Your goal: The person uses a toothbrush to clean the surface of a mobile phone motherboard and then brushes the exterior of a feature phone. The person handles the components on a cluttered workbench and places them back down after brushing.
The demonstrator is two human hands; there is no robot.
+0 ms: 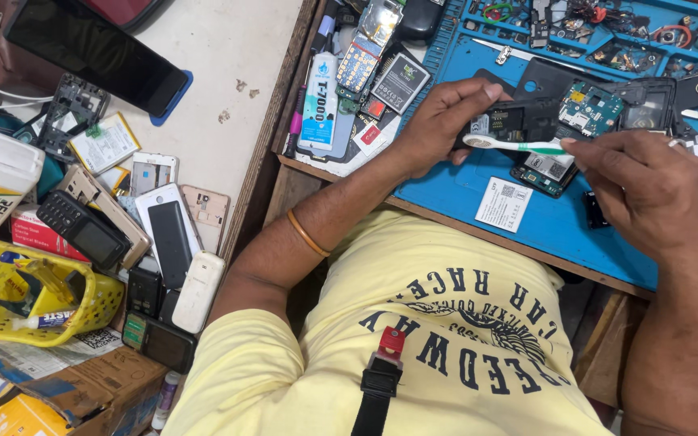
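My left hand (438, 121) grips a small black phone body (519, 119), opened at the back, over the blue work mat (462, 190). My right hand (648, 190) holds a white and green toothbrush (519, 146) by its handle, with the bristle head lying against the lower edge of the phone body. A green circuit board (590, 106) lies on the mat just behind the phone. Another dark phone part (544, 171) lies under the brush.
A white label card (504, 203) lies on the mat. A glue tube (318, 101) and a battery (400, 81) sit at the mat's left edge. Blue tray compartments (607, 32) hold small parts. On the left lie several old phones (167, 234) and a yellow basket (34, 295).
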